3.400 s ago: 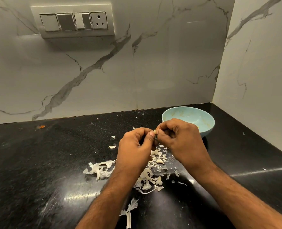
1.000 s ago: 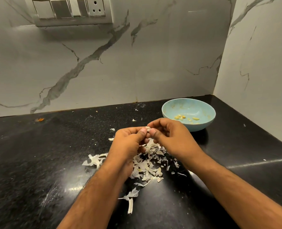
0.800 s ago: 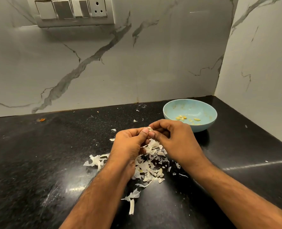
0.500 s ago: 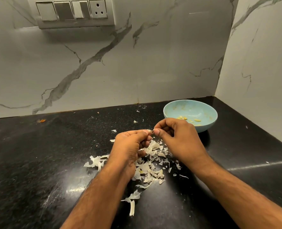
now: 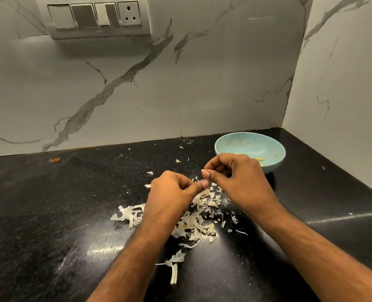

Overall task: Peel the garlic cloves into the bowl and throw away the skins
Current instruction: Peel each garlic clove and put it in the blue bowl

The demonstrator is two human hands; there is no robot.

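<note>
Bowl (image 5: 268, 166) sits at back right of counter (image 5: 50, 214), near the wall corner. Skins pile (image 5: 198, 223) lies front-left of bowl, mid-counter. Both hands (image 5: 169, 192) (image 5: 239, 177) above pile, right one before bowl. Switch panel (image 5: 95, 16) on back wall, upper left.

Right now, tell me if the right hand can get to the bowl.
Probably yes: the right hand is just in front of the bowl, with nothing between them.

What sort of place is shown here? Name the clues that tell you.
Most likely a home kitchen corner: a black stone counter against marble-look wall tiles, a switch and socket panel, and garlic skins beside a small blue bowl.
</note>
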